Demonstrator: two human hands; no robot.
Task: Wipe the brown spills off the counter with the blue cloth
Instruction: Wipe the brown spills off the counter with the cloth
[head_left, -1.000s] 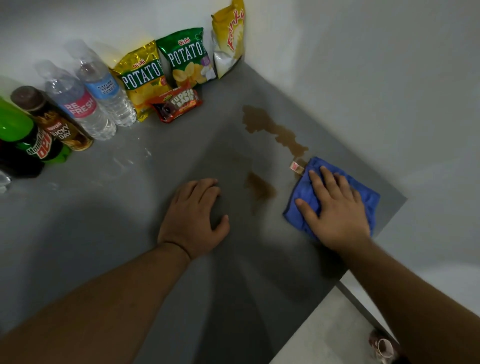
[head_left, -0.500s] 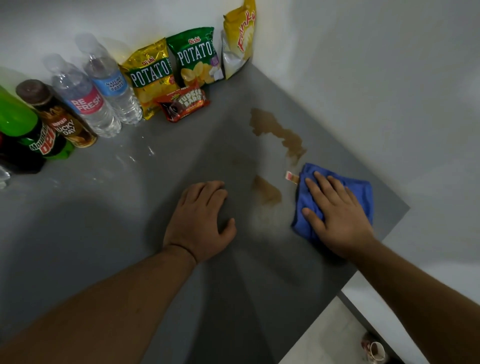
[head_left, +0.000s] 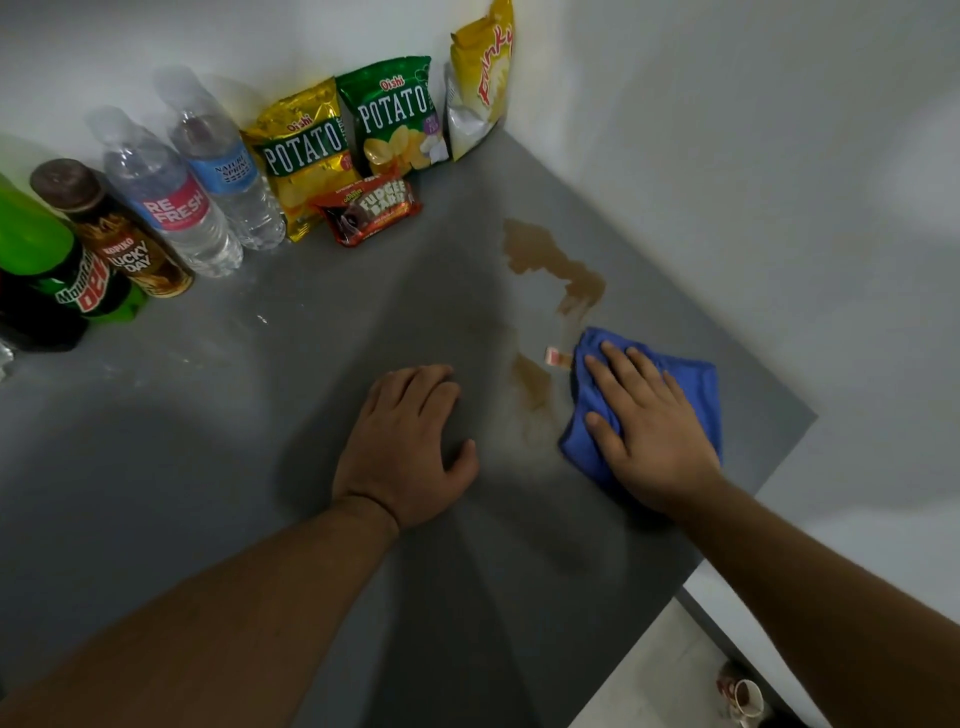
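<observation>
Grey tabletop (head_left: 208, 441) fills a corner between two white walls (head_left: 753, 156), dimly lit, with shadow across the middle. Right hand (head_left: 649, 436) lies flat, palm down, on the blue cloth (head_left: 696, 379); fingers are spread and extended, so the grip is open, pressing rather than clutching the cloth. Cloth is bunched, near the right edge of the tabletop, with a small tag (head_left: 555, 357) sticking out at its far left corner. Small brown spill (head_left: 532, 382) sits just left of the cloth, touching or nearly touching its edge, with a paler smeared patch directly below it. Larger brown spill (head_left: 550, 260) lies farther back, toward the corner, trailing down to a point near the cloth's top corner. Left hand (head_left: 408, 447) rests palm down on bare tabletop left of the small spill, fingers loosely curled, holding nothing. Along the back wall, left to right: green soda bottle (head_left: 57, 270), brown coffee drink bottle (head_left: 114, 234), two water bottles (head_left: 171, 197), yellow chip bag (head_left: 304, 156), green chip bag (head_left: 395, 114), and a yellow snack bag (head_left: 480, 78) leaning in the corner. Red fudge bar wrapper (head_left: 371, 208) lies flat in front of the chip bags. Cup (head_left: 743, 699) is visible on the floor at lower right.
</observation>
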